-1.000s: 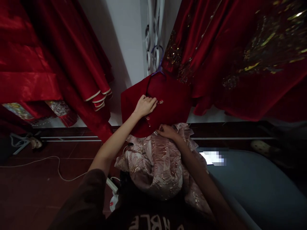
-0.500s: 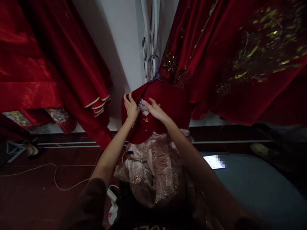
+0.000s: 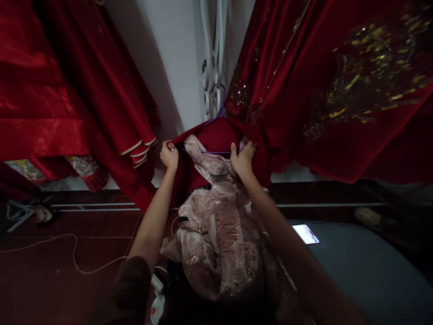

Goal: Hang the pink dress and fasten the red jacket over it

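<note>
Head view – items as I log them from the remote station:

- Red jacket (image 3: 216,135): hangs centre frame on a purple hanger (image 3: 218,97), which hooks onto white scrolled ironwork (image 3: 211,58) against the wall. Its front is spread apart.
- Left hand (image 3: 169,155): fist closed on the jacket's left front edge, holding it outward.
- Right hand (image 3: 242,159): fingers curled over the right front edge, just beside the hanger's lower bar.
- Pink-and-gold brocade garment (image 3: 216,230): bunched between my two forearms – its top reaches up into the opened jacket.
- Lit phone (image 3: 306,234): lies screen-up on a grey cushion (image 3: 365,271), lower right.
- Red satin gowns (image 3: 50,90): hang at left, with pale-trimmed hems.
- Red gown with gold embroidery (image 3: 355,81): hangs at right, touching the jacket's shoulder.
- White cable (image 3: 67,253): trails over the dark red floor tiles.
</note>
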Action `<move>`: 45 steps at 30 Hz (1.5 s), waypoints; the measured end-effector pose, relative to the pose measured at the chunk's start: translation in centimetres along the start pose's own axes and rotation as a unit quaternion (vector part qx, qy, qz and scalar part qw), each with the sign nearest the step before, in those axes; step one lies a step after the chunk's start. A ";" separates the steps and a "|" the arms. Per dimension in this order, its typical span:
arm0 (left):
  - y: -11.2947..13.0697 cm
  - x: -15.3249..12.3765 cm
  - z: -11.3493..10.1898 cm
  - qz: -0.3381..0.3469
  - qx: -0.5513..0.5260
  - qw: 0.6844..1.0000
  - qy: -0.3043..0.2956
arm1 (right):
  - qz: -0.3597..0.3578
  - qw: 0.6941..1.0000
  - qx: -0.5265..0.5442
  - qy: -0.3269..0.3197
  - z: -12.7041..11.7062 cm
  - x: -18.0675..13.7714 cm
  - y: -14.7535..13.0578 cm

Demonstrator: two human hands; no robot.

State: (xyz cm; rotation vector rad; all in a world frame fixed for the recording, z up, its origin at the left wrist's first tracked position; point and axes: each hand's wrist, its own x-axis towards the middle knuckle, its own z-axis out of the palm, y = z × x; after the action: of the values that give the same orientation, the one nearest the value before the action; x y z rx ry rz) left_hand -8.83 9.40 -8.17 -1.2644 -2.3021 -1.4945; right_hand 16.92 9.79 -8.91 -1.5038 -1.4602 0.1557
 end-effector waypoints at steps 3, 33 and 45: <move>-1.3 0.7 0.7 -0.016 -0.041 0.996 -0.081 | -0.052 0.998 -0.035 0.008 -1.7 1.1 1.6; 1.0 -2.9 -1.8 0.128 -0.042 0.990 -0.049 | -0.173 0.967 -0.171 -0.078 -5.1 2.6 4.9; 0.7 -3.0 -2.0 0.136 -0.032 0.988 -0.059 | -0.235 0.952 -0.074 -0.183 -4.6 3.1 9.0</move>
State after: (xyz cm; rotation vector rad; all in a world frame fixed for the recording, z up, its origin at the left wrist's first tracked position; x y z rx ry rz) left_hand -7.06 6.16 -8.15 -1.6489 -2.0566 -1.4442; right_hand 27.04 11.82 -11.29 -1.2388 -2.1323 0.0354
